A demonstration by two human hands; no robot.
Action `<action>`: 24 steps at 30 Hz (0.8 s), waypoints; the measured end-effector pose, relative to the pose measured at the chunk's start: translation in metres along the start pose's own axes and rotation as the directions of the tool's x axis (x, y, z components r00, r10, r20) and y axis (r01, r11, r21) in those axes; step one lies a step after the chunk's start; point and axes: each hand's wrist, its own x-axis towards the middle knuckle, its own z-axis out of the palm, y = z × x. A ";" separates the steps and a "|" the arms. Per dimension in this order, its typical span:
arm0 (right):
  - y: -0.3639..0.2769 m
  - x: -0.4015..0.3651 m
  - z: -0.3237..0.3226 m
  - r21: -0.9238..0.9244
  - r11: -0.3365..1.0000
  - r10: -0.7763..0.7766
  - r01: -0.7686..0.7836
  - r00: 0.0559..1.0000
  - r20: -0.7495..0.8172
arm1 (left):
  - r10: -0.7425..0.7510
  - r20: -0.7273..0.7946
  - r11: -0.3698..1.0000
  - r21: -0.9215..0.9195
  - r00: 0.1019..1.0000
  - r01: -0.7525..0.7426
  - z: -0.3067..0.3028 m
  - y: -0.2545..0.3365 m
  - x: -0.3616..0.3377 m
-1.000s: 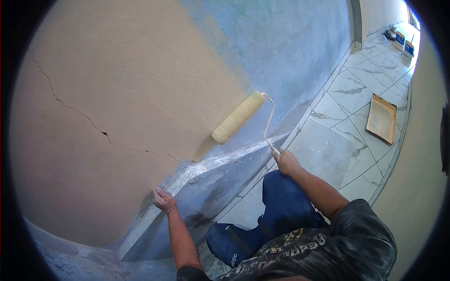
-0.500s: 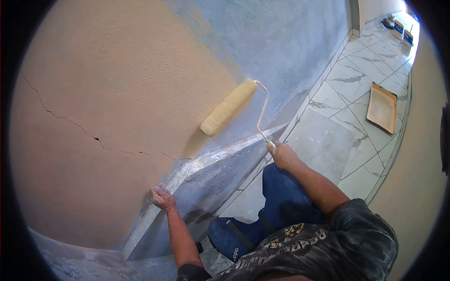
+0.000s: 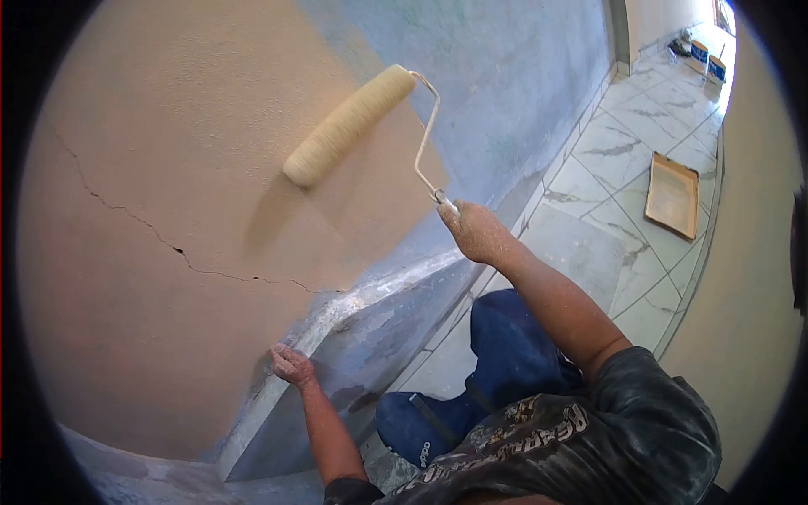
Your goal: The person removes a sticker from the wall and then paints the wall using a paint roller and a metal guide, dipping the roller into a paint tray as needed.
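Note:
My right hand (image 3: 475, 234) is wrapped round the handle of a paint roller (image 3: 349, 126). The roller's long, cream-coloured sleeve lies slantwise at the wall, over the peach paint, with its shadow below it. My left hand (image 3: 292, 365) is curled closed at the wall, beside the upper edge of a whitish ledge (image 3: 337, 313); I see nothing in it. Peach paint covers the near part of the wall (image 3: 168, 320), and bluish old paint shows beyond it. A thin, jagged crack (image 3: 178, 251) runs across the peach part down towards the ledge.
A paint tray (image 3: 672, 195) with peach paint rests on the marble-patterned floor tiles (image 3: 619, 151) at the right. Blue-labelled buckets (image 3: 715, 69) stand at the far end of the passage. A pale wall (image 3: 741, 278) bounds the right side. My bent knee (image 3: 513, 332) is near the ledge.
My right hand has moved the paint roller up and to the left, from the edge near the ledge onto the peach area. My left hand has hardly moved.

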 end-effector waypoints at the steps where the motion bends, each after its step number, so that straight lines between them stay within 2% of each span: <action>1: -0.011 0.006 -0.007 0.023 0.999 -0.028 0.029 0.999 -0.022 | -0.071 0.072 0.997 0.003 0.995 0.071 -0.003 0.003 -0.001; 2: -0.022 0.012 -0.013 0.017 0.999 -0.045 0.045 0.999 -0.030 | -0.140 0.146 0.990 0.009 0.979 0.140 -0.006 0.005 -0.001; 4: -0.043 0.026 -0.028 -0.002 0.990 -0.144 0.144 0.988 -0.055 | -0.131 0.100 0.991 -0.009 0.986 0.133 -0.003 0.003 -0.003; 6: -0.067 0.037 -0.041 -0.003 0.988 -0.157 0.157 0.984 -0.079 | -0.124 0.048 0.992 -0.027 0.991 0.125 0.000 -0.002 -0.005; 8: -0.090 0.045 -0.054 -0.005 0.984 -0.175 0.176 0.979 -0.105 | -0.120 0.056 0.975 -0.180 0.991 0.128 0.001 -0.007 -0.006; 11: -0.132 0.049 -0.080 0.029 0.972 -0.226 0.233 0.962 -0.152 | -0.108 0.065 0.974 -0.193 0.992 0.118 -0.003 -0.004 -0.005; 13: -0.165 0.045 -0.103 0.065 0.991 -0.109 0.113 0.992 -0.055 | -0.113 0.046 0.973 -0.196 0.993 0.120 -0.001 -0.006 -0.005; 15: -0.190 0.053 -0.118 0.057 0.988 -0.140 0.144 0.988 -0.072 | -0.156 0.093 0.964 -0.203 0.983 0.172 -0.009 0.006 0.000; 16: -0.203 0.056 -0.126 0.053 0.986 -0.154 0.158 0.985 -0.074 | -0.097 0.061 0.976 -0.189 0.993 0.107 -0.006 0.000 -0.001; 19: -0.244 0.056 -0.147 0.060 0.975 -0.203 0.212 0.970 -0.132 | -0.163 0.072 0.964 -0.201 0.984 0.174 -0.010 0.007 0.001; 24: -0.310 0.079 -0.173 0.091 0.960 -0.240 0.265 0.945 -0.222 | -0.160 0.028 0.964 -0.209 0.987 0.162 -0.009 0.006 0.002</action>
